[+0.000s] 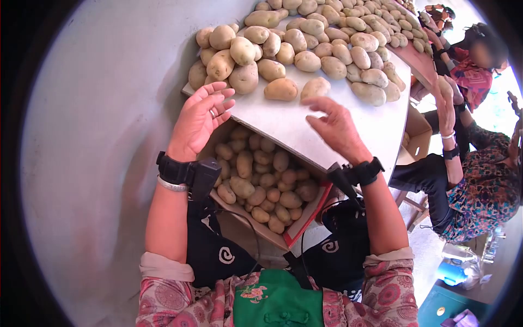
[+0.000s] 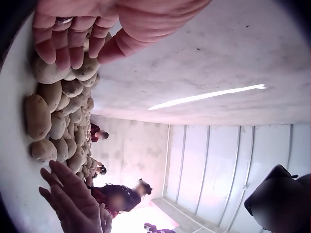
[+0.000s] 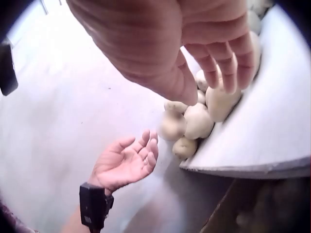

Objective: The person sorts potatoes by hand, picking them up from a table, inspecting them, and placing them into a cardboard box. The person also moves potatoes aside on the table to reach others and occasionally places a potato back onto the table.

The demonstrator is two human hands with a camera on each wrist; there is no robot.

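Observation:
Palm turned up and fingers loosely spread, my left hand [image 1: 197, 121] is held at the table's near left corner, by the heaped potatoes [image 1: 243, 78]. Nothing lies in it. On the other side, my right hand [image 1: 339, 129] hovers over the white tabletop [image 1: 267, 121], fingers relaxed and slightly bent, holding nothing. Its fingertips come right up to a pale potato [image 1: 315, 87] at the front of the pile. Left of that potato lies a browner potato [image 1: 281, 89]. In the right wrist view, my right fingers [image 3: 228, 63] overlap potatoes near the table edge.
Under the table edge, between my knees, stands an open cardboard box [image 1: 309, 217] full of potatoes. A plain wall [image 1: 98, 109] runs along the left. Other people sit on the right, one in a patterned top [image 1: 482, 191]. More potatoes [image 1: 376, 24] cover the table's far part.

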